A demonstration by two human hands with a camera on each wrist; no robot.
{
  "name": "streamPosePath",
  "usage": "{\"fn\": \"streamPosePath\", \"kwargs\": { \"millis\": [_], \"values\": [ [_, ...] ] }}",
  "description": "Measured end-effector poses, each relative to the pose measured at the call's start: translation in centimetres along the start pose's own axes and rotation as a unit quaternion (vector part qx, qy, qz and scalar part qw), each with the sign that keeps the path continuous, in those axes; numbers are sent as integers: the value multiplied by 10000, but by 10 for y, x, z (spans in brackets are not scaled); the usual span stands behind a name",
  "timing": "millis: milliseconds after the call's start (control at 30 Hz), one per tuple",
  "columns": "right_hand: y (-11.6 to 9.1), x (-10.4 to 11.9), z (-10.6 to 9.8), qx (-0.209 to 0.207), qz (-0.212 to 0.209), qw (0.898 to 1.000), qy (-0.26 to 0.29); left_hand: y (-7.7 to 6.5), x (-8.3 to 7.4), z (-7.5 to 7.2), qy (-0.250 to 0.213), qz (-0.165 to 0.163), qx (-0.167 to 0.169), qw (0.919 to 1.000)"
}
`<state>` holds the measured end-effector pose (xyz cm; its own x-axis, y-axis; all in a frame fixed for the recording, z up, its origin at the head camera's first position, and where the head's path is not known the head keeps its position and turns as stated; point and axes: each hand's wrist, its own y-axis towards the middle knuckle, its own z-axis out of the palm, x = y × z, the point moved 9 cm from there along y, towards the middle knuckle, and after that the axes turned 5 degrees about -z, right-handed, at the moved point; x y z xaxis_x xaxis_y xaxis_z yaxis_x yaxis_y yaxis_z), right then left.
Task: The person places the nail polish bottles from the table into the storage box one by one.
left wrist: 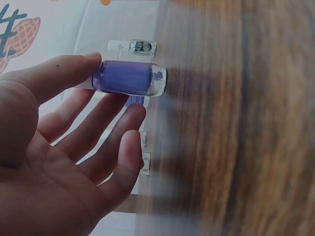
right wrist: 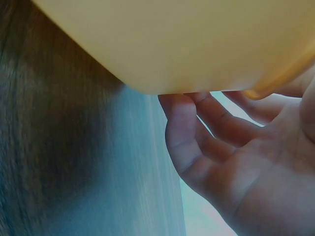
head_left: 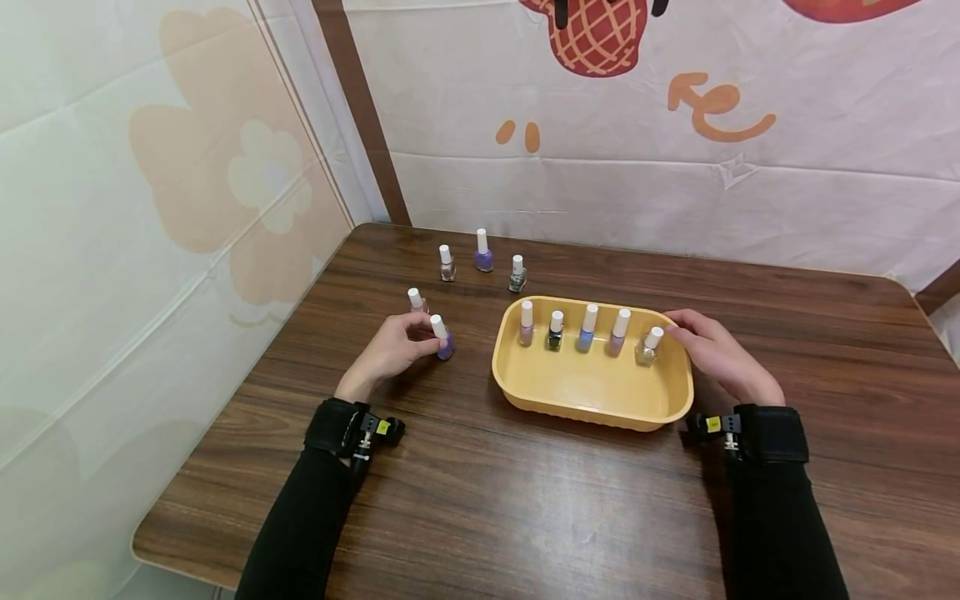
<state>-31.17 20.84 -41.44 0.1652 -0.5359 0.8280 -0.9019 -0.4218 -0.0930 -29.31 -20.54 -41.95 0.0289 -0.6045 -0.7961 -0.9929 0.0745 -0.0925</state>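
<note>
My left hand (head_left: 390, 350) pinches a purple nail polish bottle (head_left: 446, 346) with a white cap, left of the yellow tray (head_left: 562, 392). In the left wrist view the bottle (left wrist: 125, 77) is held near its cap by thumb and fingertips, its glass base close to the tabletop. My right hand (head_left: 723, 358) grips the tray's right end, thumb at the rim; fingers (right wrist: 182, 120) lie against the outer wall in the right wrist view. Several bottles stand in a row along the tray's far side, among them a black one (head_left: 555, 335) and a blue one (head_left: 586, 337).
Behind the left hand stands a partly hidden bottle (head_left: 415, 298). Farther back are a glittery bottle (head_left: 447, 268), a purple bottle (head_left: 483, 258) and a clear, dark-flecked bottle (head_left: 517, 277). A printed fabric wall (head_left: 465, 187) borders the brown table (head_left: 525, 517) at the back and left.
</note>
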Motion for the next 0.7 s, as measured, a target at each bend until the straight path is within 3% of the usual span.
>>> {"fn": "streamPosePath", "kwargs": {
  "millis": [700],
  "values": [
    [2,-3,-1,32,-82,10000,-12,0,-6,-1,-37,47,-213,9998]
  ]
}}
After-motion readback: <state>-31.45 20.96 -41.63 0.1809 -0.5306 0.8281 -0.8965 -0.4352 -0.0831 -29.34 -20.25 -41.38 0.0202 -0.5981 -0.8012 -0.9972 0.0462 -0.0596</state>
